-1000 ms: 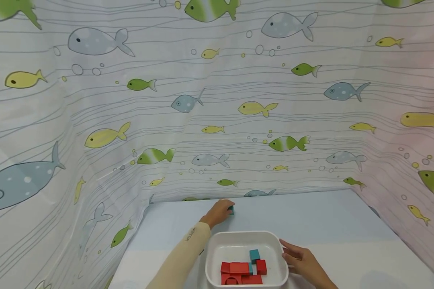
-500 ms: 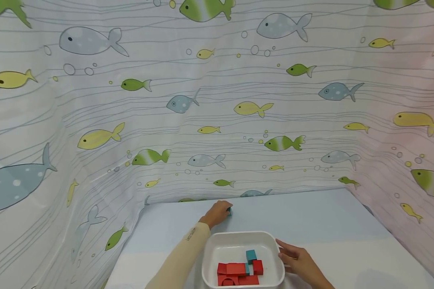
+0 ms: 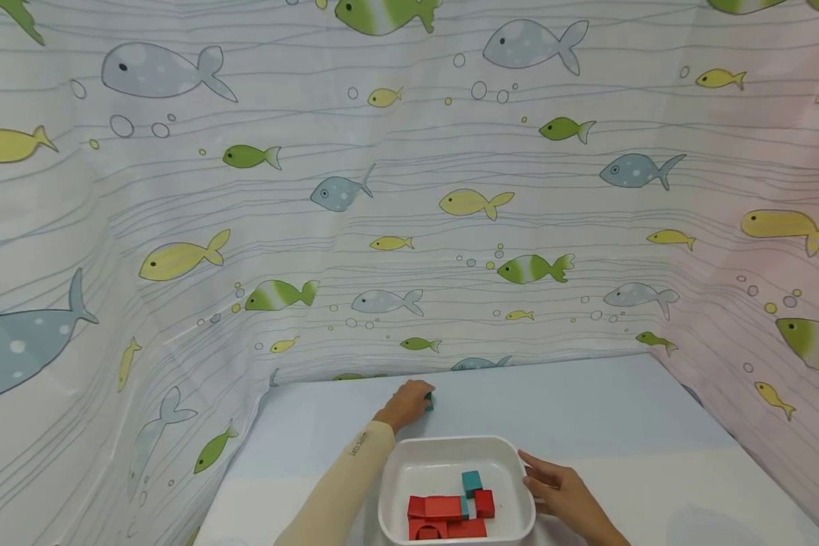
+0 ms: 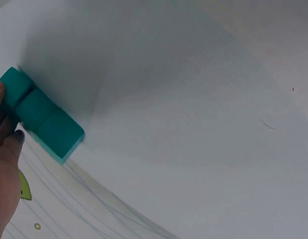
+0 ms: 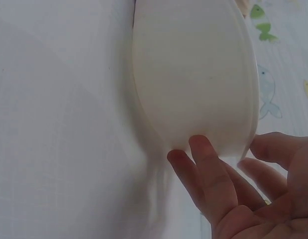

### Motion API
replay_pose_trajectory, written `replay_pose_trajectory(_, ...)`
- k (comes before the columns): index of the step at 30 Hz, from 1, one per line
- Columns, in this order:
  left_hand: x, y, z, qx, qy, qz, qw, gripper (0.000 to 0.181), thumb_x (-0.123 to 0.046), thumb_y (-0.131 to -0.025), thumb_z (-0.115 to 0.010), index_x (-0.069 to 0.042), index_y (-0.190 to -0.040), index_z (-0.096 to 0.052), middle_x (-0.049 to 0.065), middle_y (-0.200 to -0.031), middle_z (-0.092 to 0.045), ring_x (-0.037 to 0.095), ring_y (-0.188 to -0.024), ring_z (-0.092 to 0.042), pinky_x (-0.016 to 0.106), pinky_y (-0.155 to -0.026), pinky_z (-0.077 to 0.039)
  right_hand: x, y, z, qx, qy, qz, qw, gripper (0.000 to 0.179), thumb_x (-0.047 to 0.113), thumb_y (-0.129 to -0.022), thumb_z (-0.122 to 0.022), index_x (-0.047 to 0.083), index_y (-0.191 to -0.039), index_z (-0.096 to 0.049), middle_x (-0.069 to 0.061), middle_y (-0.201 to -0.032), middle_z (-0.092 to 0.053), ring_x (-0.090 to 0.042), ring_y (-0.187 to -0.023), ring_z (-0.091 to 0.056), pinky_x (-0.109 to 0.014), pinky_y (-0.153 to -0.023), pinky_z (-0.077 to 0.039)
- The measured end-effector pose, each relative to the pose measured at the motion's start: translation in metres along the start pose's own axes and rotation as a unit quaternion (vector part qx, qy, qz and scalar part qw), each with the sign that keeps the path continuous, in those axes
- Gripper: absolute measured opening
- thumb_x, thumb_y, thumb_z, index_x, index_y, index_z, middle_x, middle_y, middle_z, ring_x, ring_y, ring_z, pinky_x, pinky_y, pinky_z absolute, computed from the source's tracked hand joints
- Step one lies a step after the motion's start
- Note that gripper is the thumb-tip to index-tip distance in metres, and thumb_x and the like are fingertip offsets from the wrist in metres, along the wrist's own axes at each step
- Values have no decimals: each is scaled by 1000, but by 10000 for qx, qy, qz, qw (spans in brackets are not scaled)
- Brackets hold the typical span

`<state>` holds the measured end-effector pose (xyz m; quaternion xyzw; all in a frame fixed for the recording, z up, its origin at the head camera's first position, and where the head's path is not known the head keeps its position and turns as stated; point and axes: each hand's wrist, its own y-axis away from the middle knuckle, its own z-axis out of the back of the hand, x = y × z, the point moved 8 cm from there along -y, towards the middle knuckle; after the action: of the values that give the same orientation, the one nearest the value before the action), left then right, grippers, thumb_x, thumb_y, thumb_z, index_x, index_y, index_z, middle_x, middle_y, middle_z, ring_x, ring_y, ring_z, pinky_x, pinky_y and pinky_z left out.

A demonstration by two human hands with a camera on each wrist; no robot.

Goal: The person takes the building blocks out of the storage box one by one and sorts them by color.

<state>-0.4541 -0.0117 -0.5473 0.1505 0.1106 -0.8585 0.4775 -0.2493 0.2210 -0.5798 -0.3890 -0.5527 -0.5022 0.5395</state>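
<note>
Toward the far side of the table, my left hand (image 3: 406, 404) holds teal blocks (image 3: 428, 400), which its fingers largely cover in the head view. The left wrist view shows the teal blocks (image 4: 42, 114) as a short row of cube-like pieces over the table, with fingertips (image 4: 18, 137) along one side. Nearer to me stands a white plastic tub (image 3: 390, 485). Against its right outer wall lie the fingers of my right hand (image 3: 565, 493). In the right wrist view the fingertips (image 5: 201, 144) touch the tub's wall (image 5: 193, 74), one finger right at the rim.
Inside the tub lie several red blocks (image 3: 444, 506), a teal cube (image 3: 472, 481) and other small pieces. A white and pale blue cover lies over the table (image 3: 621, 413). A fish-patterned curtain (image 3: 444, 265) rises around its back and sides.
The head view has shifted slightly, so the scene sits a little further left. My left hand stays at the teal blocks and my right hand at the tub's wall.
</note>
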Motion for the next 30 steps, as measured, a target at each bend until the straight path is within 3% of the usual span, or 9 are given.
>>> replay_pose_trajectory(13,3,3,8,-85,15,-85,9999,45,-12,-89,-70,-6,-133,-59,7,-134,-59,26,-128,-49,41,-106,-39,7,2,-3,-46,100,-20,9999,64,29,-96,-62,1,-148,-36,-34,-135,-48,-38,-105,-64,-43,-76,-57)
replay_pose_trajectory(24,-26,10,42,-518,-305,-963,9935,55,-17,-82,-80,-11,-133,-59,4,-132,-60,22,-124,-53,35,-104,-42,2,1,-1,-87,133,-92,9998,65,30,-96,-63,2,-148,-37,-32,-136,-49,-36,-107,-64,-43,-77,-57)
replay_pose_trajectory(27,-25,12,47,-664,-441,-962,9922,53,-19,-82,-80,-8,-130,-61,5,-126,-62,22,-118,-57,35,-100,-45,3,2,-1,-89,112,-72,9999,65,30,-96,-63,2,-148,-37,-33,-135,-49,-37,-107,-64,-44,-77,-57)
replay_pose_trajectory(30,-15,15,44,-653,-680,-669,9933,51,-21,-82,-79,-5,-127,-63,7,-122,-64,23,-115,-59,35,-98,-46,2,3,-1,-85,126,-77,9999,65,30,-96,-62,0,-148,-36,-33,-134,-50,-37,-106,-64,-44,-76,-57)
